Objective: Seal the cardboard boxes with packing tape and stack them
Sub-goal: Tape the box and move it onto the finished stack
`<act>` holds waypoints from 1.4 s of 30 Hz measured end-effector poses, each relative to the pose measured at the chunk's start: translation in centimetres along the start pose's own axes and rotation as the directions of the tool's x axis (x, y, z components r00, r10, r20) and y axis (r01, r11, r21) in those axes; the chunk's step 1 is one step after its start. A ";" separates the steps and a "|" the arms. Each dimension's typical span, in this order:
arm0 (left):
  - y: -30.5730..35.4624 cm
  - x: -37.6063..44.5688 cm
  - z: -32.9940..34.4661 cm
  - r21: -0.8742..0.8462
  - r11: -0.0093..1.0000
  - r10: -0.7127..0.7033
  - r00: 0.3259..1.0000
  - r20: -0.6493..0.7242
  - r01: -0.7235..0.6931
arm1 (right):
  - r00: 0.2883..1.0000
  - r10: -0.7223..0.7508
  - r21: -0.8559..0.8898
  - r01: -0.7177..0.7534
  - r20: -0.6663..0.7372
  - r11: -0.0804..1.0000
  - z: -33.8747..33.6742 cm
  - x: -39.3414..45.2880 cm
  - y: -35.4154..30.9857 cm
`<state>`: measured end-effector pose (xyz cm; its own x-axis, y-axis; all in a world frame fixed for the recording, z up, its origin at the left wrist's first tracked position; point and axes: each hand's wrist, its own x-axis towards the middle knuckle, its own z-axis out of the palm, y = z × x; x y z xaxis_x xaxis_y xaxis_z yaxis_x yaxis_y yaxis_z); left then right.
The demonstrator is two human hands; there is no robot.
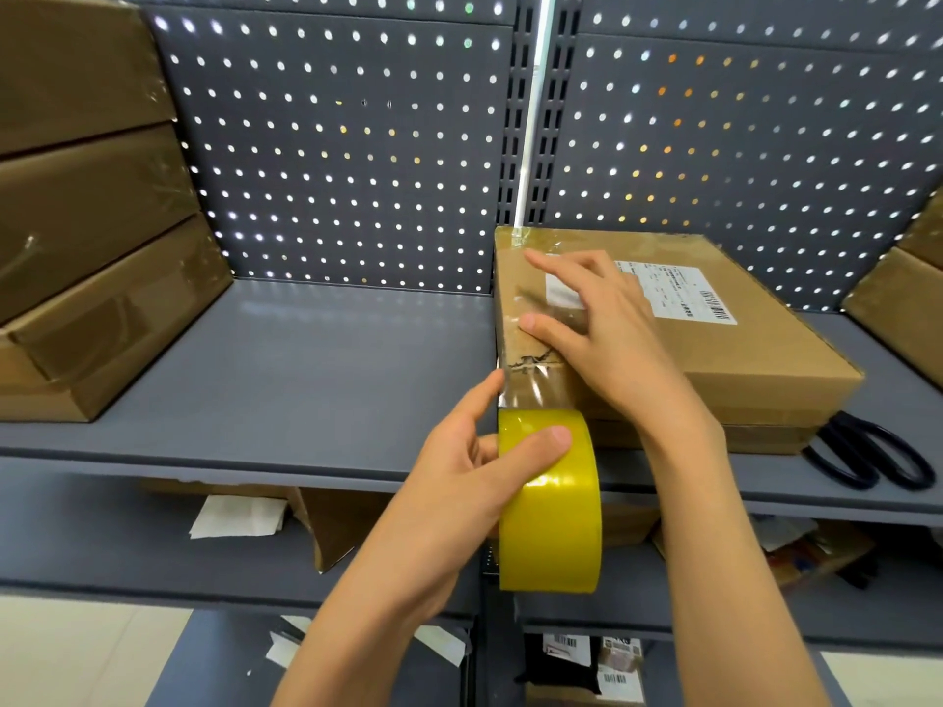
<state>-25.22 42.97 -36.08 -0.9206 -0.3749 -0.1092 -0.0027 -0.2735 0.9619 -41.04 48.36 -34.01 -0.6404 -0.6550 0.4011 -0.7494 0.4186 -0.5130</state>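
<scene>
Flat cardboard box (pixel 740 359) lies on the grey shelf (pixel 316 380), right of centre frame, white label on top. Right hand (pixel 602 318): fingers straight, pressing clear tape strip (pixel 520 380) onto the box's left edge. Left hand (pixel 479 482): curled around the yellow tape roll (pixel 551 507) at lower centre, strip running up to the box. Stacked boxes (pixel 87 222) upper left. Black scissors (pixel 867 456) beside the box, right.

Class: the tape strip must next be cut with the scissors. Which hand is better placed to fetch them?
The right hand: it only presses the tape on the box, nearer the scissors. The left hand grips the tape roll.
</scene>
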 end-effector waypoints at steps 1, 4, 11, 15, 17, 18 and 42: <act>-0.1 0.0 0.0 -0.001 1.000 0.002 1.000 0.002 -0.002 | 1.000 -0.008 0.009 0.008 -0.024 1.000 0.1 0.0 0.0; -0.4 0.2 0.1 0.016 1.000 0.012 1.000 -0.014 -0.012 | 0.979 -0.107 0.100 0.125 -0.171 0.987 0.5 -0.3 0.0; -0.7 0.3 0.1 0.036 0.999 0.030 0.999 -0.045 -0.028 | 0.982 -0.191 0.222 0.189 -0.014 0.956 -0.2 -2.3 -0.5; -0.8 0.2 0.4 0.032 0.999 0.030 0.998 -0.053 -0.029 | 0.981 -0.141 0.013 0.140 0.136 0.990 0.3 -2.4 -0.4; -1.1 0.2 0.4 0.027 0.999 0.028 0.997 -0.071 -0.026 | 0.978 -0.127 0.007 0.128 0.165 0.992 0.2 -2.4 -0.7; -1.2 0.2 0.4 0.026 0.999 0.027 0.996 -0.080 -0.025 | 0.977 -0.126 -0.001 0.128 0.175 0.992 0.1 -2.4 -0.8; -1.7 -1.3 3.1 -0.024 0.994 0.099 0.968 -0.230 -0.107 | 0.880 -0.077 -0.172 0.176 0.468 0.969 -1.2 -2.0 -1.9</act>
<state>-25.20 46.64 -36.78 -0.8021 -0.5933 -0.0685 0.1047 -0.2527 0.9619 -38.51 49.59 -32.91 -0.4275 -0.9032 0.0375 -0.8681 0.3986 -0.2958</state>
